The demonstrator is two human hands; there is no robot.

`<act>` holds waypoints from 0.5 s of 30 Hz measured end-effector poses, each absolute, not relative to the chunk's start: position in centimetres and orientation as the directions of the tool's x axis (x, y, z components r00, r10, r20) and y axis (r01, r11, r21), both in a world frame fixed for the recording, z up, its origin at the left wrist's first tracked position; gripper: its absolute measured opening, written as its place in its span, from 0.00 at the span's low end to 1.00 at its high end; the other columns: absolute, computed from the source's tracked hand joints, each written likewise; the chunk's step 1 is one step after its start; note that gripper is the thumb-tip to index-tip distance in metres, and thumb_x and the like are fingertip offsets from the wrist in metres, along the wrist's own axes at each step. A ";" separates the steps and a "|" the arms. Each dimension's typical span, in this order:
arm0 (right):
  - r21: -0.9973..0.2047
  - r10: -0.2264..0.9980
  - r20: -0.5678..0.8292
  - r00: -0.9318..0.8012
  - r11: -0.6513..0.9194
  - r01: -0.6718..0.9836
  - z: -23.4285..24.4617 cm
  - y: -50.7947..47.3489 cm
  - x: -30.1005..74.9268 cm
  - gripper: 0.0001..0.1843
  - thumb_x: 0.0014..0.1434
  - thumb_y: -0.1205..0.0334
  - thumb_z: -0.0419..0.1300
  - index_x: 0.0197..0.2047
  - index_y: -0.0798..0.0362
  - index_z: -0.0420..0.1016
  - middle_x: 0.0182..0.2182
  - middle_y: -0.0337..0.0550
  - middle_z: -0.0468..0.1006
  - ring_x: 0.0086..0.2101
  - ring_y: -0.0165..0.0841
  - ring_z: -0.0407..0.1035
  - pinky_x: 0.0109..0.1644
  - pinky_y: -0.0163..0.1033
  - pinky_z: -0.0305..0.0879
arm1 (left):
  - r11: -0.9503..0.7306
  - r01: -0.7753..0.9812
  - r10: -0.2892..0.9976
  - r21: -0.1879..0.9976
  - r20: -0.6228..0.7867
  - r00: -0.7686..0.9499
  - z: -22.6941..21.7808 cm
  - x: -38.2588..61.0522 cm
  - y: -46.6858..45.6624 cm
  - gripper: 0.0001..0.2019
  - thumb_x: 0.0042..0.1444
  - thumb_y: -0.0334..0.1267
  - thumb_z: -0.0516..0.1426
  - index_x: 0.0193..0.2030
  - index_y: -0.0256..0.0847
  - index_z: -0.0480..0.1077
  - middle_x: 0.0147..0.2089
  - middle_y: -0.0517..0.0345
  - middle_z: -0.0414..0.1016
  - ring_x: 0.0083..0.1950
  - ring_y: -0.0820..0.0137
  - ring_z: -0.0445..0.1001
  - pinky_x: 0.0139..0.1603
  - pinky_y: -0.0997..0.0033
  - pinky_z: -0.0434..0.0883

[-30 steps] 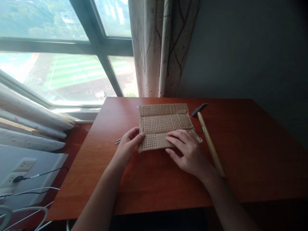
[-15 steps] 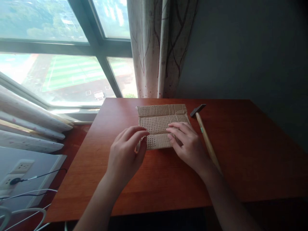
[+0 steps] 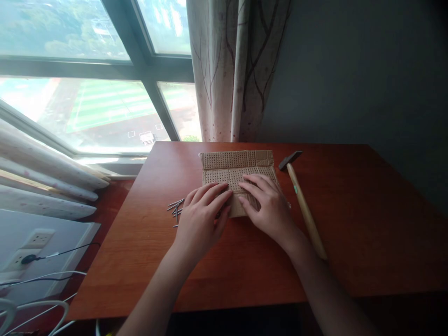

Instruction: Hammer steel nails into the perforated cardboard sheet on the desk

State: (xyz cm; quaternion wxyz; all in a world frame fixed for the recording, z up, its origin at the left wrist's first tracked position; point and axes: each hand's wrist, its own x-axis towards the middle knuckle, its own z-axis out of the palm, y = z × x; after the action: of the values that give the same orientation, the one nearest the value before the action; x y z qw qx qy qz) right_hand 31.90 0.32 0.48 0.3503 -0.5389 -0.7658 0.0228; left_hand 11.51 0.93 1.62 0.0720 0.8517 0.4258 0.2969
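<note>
A piece of perforated cardboard (image 3: 229,161), creased into bands and dotted with rows of small holes, lies on the wooden table. My left hand (image 3: 203,207) rests over its near left part, fingers stretched across it and thumb bent near the front edge; whether something small sits under the fingers is hidden. Across the right side of the cardboard lies my right hand (image 3: 268,200), its fingers spread and touching the surface. Several nails (image 3: 176,210) are scattered on the tabletop just left of my left hand. To the right of the cardboard rests a hammer (image 3: 304,205) with a wooden handle.
The reddish-brown table (image 3: 357,219) stands by a window (image 3: 105,107) and a patterned curtain (image 3: 224,70). At the lower left are a wall socket (image 3: 26,259) with a plug, and loose cables (image 3: 45,303) beside the table's edge.
My left hand has moved right, farther over the cardboard, and the nails beside it have come into sight. My right hand has stayed nearly in place.
</note>
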 end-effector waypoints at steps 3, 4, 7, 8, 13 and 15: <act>-0.442 0.857 0.492 -0.153 0.397 0.804 0.7 0.3 31.7 0.15 0.62 0.62 0.61 0.53 0.48 0.78 0.55 0.47 0.78 0.57 0.45 0.68 0.61 0.56 0.67 | -0.618 0.674 0.776 0.406 0.450 0.442 1.4 11.6 0.7 0.17 0.63 0.35 0.56 0.58 0.48 0.74 0.63 0.53 0.75 0.64 0.55 0.69 0.64 0.51 0.65; -0.448 0.861 0.487 -0.146 0.390 0.805 0.8 0.3 31.7 0.15 0.62 0.63 0.61 0.53 0.49 0.78 0.55 0.47 0.78 0.57 0.45 0.68 0.61 0.56 0.67 | -0.622 0.662 0.774 0.418 0.457 0.439 1.2 11.6 0.6 0.17 0.63 0.34 0.56 0.57 0.48 0.74 0.63 0.53 0.74 0.64 0.55 0.69 0.65 0.51 0.64; -0.460 0.865 0.485 -0.130 0.379 0.803 1.0 0.3 31.5 0.15 0.61 0.63 0.62 0.52 0.49 0.78 0.54 0.48 0.78 0.56 0.45 0.68 0.61 0.56 0.68 | -0.650 0.615 0.754 0.446 0.475 0.453 0.7 11.3 0.6 0.15 0.63 0.33 0.56 0.54 0.49 0.77 0.64 0.53 0.73 0.67 0.55 0.66 0.67 0.48 0.64; -0.464 0.864 0.487 -0.127 0.379 0.801 1.0 0.3 31.4 0.15 0.61 0.64 0.61 0.51 0.49 0.78 0.54 0.48 0.78 0.55 0.45 0.69 0.61 0.56 0.68 | -0.659 0.602 0.747 0.451 0.479 0.460 0.6 11.1 0.6 0.15 0.63 0.33 0.57 0.53 0.50 0.77 0.65 0.53 0.73 0.68 0.55 0.66 0.67 0.48 0.64; -0.458 0.866 0.483 -0.129 0.375 0.806 1.0 0.3 31.4 0.16 0.61 0.64 0.61 0.52 0.49 0.78 0.53 0.48 0.78 0.55 0.45 0.69 0.60 0.56 0.68 | -0.666 0.587 0.743 0.459 0.482 0.465 0.6 10.8 0.8 0.15 0.62 0.35 0.58 0.53 0.54 0.78 0.63 0.55 0.74 0.67 0.55 0.67 0.66 0.46 0.66; -0.454 0.867 0.479 -0.135 0.377 0.807 1.0 0.1 31.4 0.16 0.61 0.64 0.61 0.52 0.48 0.78 0.54 0.49 0.78 0.56 0.46 0.68 0.60 0.57 0.68 | -0.657 0.598 0.750 0.459 0.474 0.461 0.7 10.8 0.7 0.14 0.62 0.35 0.58 0.52 0.54 0.79 0.62 0.56 0.75 0.66 0.54 0.67 0.65 0.45 0.66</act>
State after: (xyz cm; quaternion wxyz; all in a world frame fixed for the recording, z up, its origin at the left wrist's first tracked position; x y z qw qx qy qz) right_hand 31.38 0.14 0.97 0.3502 -0.5565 -0.7522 0.0427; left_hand 10.83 0.65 0.70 0.1144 0.8469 0.3980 0.3336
